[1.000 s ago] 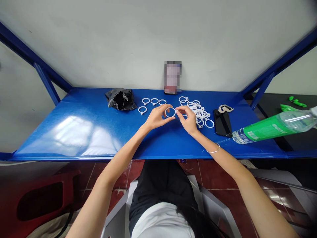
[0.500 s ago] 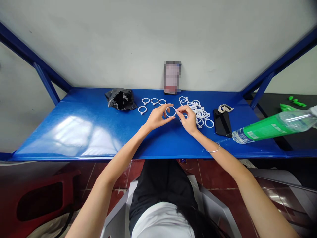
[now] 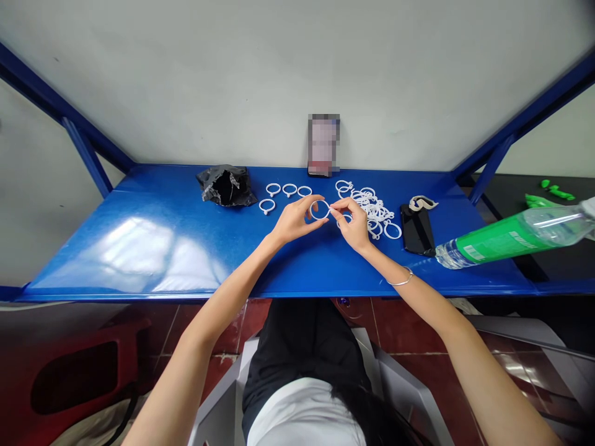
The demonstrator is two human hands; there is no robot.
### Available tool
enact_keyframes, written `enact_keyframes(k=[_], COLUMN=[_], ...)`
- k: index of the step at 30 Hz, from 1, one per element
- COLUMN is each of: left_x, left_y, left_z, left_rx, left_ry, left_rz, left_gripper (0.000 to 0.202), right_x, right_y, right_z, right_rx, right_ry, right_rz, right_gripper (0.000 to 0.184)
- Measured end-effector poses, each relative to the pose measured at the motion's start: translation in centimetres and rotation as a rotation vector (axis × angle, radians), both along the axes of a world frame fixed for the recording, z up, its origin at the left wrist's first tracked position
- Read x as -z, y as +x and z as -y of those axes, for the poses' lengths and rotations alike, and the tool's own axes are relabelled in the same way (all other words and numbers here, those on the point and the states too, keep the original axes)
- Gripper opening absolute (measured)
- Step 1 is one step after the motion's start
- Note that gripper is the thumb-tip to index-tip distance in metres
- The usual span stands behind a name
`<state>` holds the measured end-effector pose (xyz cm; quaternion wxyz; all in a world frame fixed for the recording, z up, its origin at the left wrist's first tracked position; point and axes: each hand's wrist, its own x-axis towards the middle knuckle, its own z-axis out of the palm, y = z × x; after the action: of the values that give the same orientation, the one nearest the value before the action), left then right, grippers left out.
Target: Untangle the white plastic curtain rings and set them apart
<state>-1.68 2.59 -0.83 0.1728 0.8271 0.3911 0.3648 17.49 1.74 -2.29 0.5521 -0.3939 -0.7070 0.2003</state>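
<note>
- The left hand (image 3: pixel 292 222) pinched the left side of a white plastic ring (image 3: pixel 320 210) between thumb and fingertips, holding it just above the blue table (image 3: pixel 153 241).
- The right hand (image 3: pixel 356 224) gripped the same ring at its right side, thumb and forefinger closed on the rim, so both hands met at the ring.
- The ring hung in front of the blurred phone (image 3: pixel 323 145) that leaned upright against the wall, nearer the person than the phone.
- A heap of white rings (image 3: pixel 372 207) lay just right of the held ring, partly behind the right hand.
- Four separate rings (image 3: pixel 284 194) lay flat just left of the held ring, three in a row and one nearer the person.
- A crumpled black plastic bag (image 3: pixel 226 185) sat further left of those.
- A black phone (image 3: pixel 417 230) lay flat beyond the heap to the right, a small white clip-like piece (image 3: pixel 422 202) behind it.
- A clear bottle with a green label (image 3: pixel 514 238) lay tilted well right of the held ring.
- A thin bracelet (image 3: pixel 402 281) circled the right wrist.
</note>
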Motion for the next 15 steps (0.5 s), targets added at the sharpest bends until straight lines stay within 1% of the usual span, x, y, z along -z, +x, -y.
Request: enact_keyframes(k=[9, 15], left_x=[-0.04, -0.12], left_y=[0.06, 0.05], left_z=[-0.04, 0.01], left_rx=[-0.013, -0.02], left_ry=[0.019, 0.007], left_rz=[0.014, 0.005], left_gripper=[0.043, 0.044], right_x=[-0.32, -0.31], right_y=[-0.28, -0.31], right_z=[0.36, 0.38], right_rx=[-0.024, -0.003], right_ry=[-0.015, -0.035], right_rz=[0.002, 0.024], right_gripper=[0.018, 0.019])
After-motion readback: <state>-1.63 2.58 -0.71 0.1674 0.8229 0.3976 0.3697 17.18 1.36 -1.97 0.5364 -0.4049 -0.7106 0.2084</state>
